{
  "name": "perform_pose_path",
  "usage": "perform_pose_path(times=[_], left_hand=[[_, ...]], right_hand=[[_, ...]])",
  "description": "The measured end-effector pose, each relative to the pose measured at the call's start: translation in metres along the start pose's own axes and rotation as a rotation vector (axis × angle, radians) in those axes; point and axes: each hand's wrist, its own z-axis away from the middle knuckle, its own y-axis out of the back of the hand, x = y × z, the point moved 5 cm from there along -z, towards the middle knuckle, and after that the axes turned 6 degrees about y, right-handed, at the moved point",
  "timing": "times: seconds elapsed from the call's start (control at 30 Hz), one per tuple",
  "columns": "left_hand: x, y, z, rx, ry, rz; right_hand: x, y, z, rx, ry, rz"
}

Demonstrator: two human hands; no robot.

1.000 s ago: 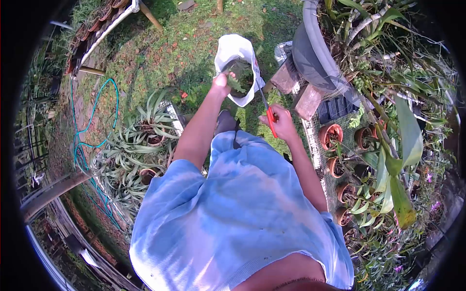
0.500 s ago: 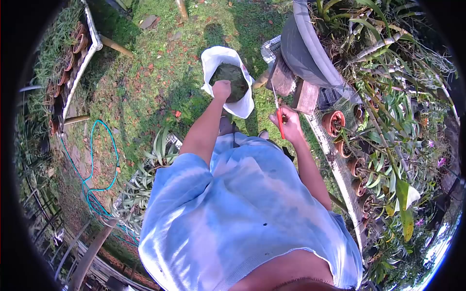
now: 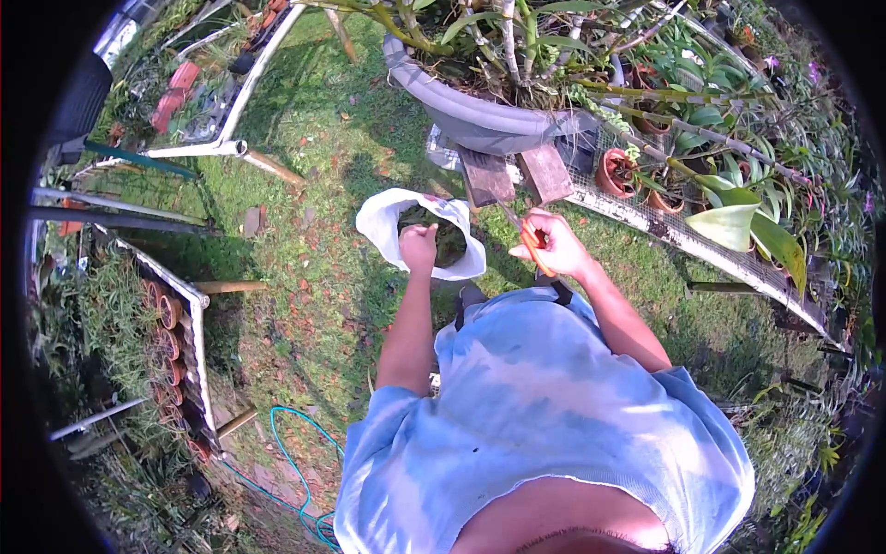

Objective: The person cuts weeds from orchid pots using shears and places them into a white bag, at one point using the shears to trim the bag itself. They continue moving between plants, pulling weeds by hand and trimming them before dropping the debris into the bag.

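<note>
My left hand [image 3: 418, 247] is closed in a fist over the near rim of an open white sack [image 3: 377, 220]; what its fingers hold is hidden. The sack's inside is dark, and its contents are hard to make out. My right hand [image 3: 556, 246] grips a pair of scissors [image 3: 532, 240] by the orange handles. Their narrow metal blades point up and left toward a wooden block [image 3: 485, 177] under a large grey planter [image 3: 498, 123]. No contact between blades and block can be confirmed.
Orchid-like plants fill the planter. A white-edged mesh bench [image 3: 701, 234] with clay pots [image 3: 616, 174] runs along the right. Another white-framed rack [image 3: 203, 360] stands at left. A teal hose [image 3: 293, 459] lies at lower left on the grass.
My view has turned, so the planter and bench have swung across the picture. Both hands and the sack sit lower in view; the left fist stays at the sack, the right keeps the scissors.
</note>
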Motion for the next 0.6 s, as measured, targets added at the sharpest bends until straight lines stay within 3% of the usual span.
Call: perform_pose_path(times=[0.07,0.13,0.2,0.27,0.4,0.47,0.5,0.53,0.6], left_hand=[[0.022,0.012,0.001,0.107,0.001,0.096],[0.054,0.022,0.006,0.244,-0.232,0.146],[0.096,0.038,0.018,0.236,-0.271,0.218],[0.156,0.058,0.043,0.078,-0.142,0.48],[0.284,0.087,0.101,0.021,-0.533,0.369],[0.323,0.072,0.117,-0.129,-0.506,0.367],[0.33,0.051,0.121,-0.042,-0.68,0.338],[0.36,0.055,0.129,-0.051,-0.671,0.221],[0.38,0.03,0.125,-0.054,-0.66,0.353]], right_hand=[[0.0,0.011,0.008,0.037,0.037,-0.001],[0.004,0.022,0.014,0.042,0.039,-0.002],[0.009,0.03,0.022,0.021,0.04,0.006],[0.017,0.04,0.029,-0.013,0.048,0.031],[0.054,0.063,0.05,-0.034,0.115,0.162],[0.053,0.082,0.06,-0.017,0.067,0.081],[0.058,0.092,0.067,-0.051,0.027,0.083],[0.065,0.103,0.072,-0.084,-0.012,0.085],[0.082,0.125,0.078,-0.108,-0.08,0.14]])
